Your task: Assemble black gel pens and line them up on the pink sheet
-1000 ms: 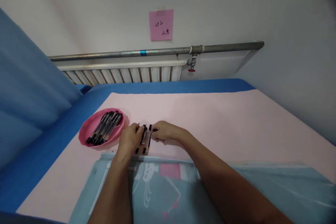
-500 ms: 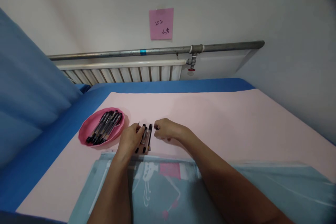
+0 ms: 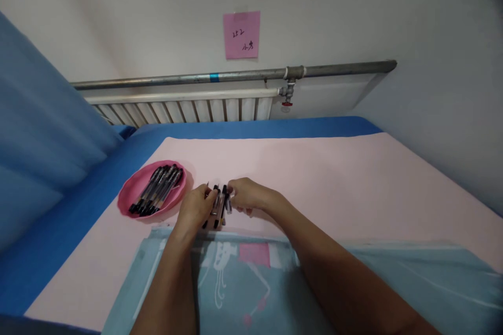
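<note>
My left hand (image 3: 195, 207) is closed, thumb and fingers pinching a pen among a small group of pens (image 3: 218, 212) on the pink surface. The pens have clear barrels and black ends and lie roughly side by side, pointing away from me; my fingers partly hide them. To the right of the group, my right hand (image 3: 247, 193) is closed at the fingertips on a short clear piece with a dark end, which looks like a pen cap (image 3: 229, 205). It is beside the rightmost pen; whether they touch I cannot tell.
A pink oval basket (image 3: 124, 193) on the left holds several black-and-clear pens (image 3: 159, 188). A pink sheet (image 3: 334, 183) covers the blue surface (image 3: 251, 129). Light-blue printed cloth (image 3: 236, 282) lies nearest me. Behind are a radiator (image 3: 188, 110), a pipe (image 3: 251, 75) and a blue curtain (image 3: 43, 131).
My right hand has shifted slightly left, nearer the pens, and the clear piece at its fingertips now shows pointing down. My left hand has stayed in place.
</note>
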Tool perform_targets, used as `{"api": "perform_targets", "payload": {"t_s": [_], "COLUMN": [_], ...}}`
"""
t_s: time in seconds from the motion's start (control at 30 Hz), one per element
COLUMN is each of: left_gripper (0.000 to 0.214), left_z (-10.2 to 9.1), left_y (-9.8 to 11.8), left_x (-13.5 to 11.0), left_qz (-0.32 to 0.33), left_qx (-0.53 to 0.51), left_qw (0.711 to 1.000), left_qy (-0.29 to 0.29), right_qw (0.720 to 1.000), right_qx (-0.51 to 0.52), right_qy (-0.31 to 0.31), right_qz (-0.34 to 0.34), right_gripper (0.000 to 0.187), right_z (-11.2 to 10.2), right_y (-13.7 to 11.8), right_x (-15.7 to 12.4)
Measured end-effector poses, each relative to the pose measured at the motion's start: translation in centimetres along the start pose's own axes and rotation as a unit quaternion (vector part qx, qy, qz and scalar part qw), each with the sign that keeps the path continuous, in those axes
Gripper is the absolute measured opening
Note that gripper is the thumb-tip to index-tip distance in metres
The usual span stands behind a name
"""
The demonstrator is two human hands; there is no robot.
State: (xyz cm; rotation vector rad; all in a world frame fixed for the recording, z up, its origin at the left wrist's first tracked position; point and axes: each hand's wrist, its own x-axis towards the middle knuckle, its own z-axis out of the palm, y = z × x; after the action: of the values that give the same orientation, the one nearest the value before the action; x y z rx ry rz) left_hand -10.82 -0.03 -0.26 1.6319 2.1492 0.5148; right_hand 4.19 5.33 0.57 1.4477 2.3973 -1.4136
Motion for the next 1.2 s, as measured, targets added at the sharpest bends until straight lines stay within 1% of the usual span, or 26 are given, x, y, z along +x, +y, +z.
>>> {"api": "perform_targets", "payload": {"t_s": [0.13,0.2,0.23,0.3,0.37,0.43,0.47,0.5,0.6,0.73,0.87,1.0,1.1,1.17,1.2], "left_gripper": [0.03,0.03,0.029,0.028,0.029,0.029,0.03,0.03,0.032,0.034,0.034,0.033,0.031,0.031,0.03], "left_z": [-0.1,-0.5,-0.7,-1.6,-2.6,-3.6,-4.0,-4.3,-4.5,-4.3,-4.0,-4.1,-4.2,-3.9,-3.7], "left_y": [0.1,0.1,0.0,-0.5,-1.3,-2.5,-3.1,-3.7,-5.0,-5.5,-5.7,-5.7,-5.2,-4.3,-3.8], "left_x": [0.1,0.1,0.1,0.1,0.3,0.6,0.8,1.0,1.8,2.6,3.2,3.3,2.9,2.4,2.1], "left_qz": [0.005,0.01,0.01,-0.003,-0.039,-0.085,-0.105,-0.118,-0.139,-0.152,-0.171,-0.168,-0.163,-0.136,-0.108], "left_qx": [0.013,0.021,0.02,0.008,0.005,0.028,0.045,0.064,0.11,0.125,0.132,0.131,0.132,0.108,0.076], "left_qw": [1.0,0.999,0.998,0.994,0.982,0.969,0.965,0.964,0.968,0.971,0.969,0.967,0.964,0.963,0.962], "left_qy": [0.011,0.035,0.054,0.112,0.183,0.232,0.237,0.229,0.179,0.138,0.123,0.143,0.165,0.208,0.239], "right_qw": [0.999,0.999,0.999,0.999,0.999,0.997,0.996,0.995,0.988,0.984,0.983,0.981,0.982,0.982,0.981], "right_qx": [0.003,0.016,0.024,0.037,0.045,0.056,0.065,0.076,0.116,0.145,0.156,0.166,0.163,0.166,0.17], "right_qy": [0.004,0.002,0.002,0.006,0.021,0.045,0.059,0.072,0.099,0.103,0.099,0.095,0.091,0.09,0.091], "right_qz": [-0.032,-0.029,-0.024,-0.013,-0.006,-0.002,0.0,0.0,-0.002,-0.012,-0.018,-0.019,-0.013,-0.01,-0.01], "right_gripper": [0.018,0.02,0.022,0.025,0.023,0.018,0.016,0.014,0.014,0.015,0.015,0.014,0.013,0.013,0.012], "right_z": [0.3,0.3,0.3,0.1,0.0,-0.2,-0.3,-0.3,-0.5,-0.5,-0.4,-0.5,-0.6,-0.7,-0.7], "right_y": [0.0,0.0,0.1,0.5,1.0,1.8,2.1,2.4,3.1,3.4,3.7,3.9,3.9,3.8,3.8], "right_x": [0.3,0.3,0.3,0.5,0.8,1.2,1.3,1.4,1.4,1.3,1.5,1.7,1.6,1.5,1.5]}}
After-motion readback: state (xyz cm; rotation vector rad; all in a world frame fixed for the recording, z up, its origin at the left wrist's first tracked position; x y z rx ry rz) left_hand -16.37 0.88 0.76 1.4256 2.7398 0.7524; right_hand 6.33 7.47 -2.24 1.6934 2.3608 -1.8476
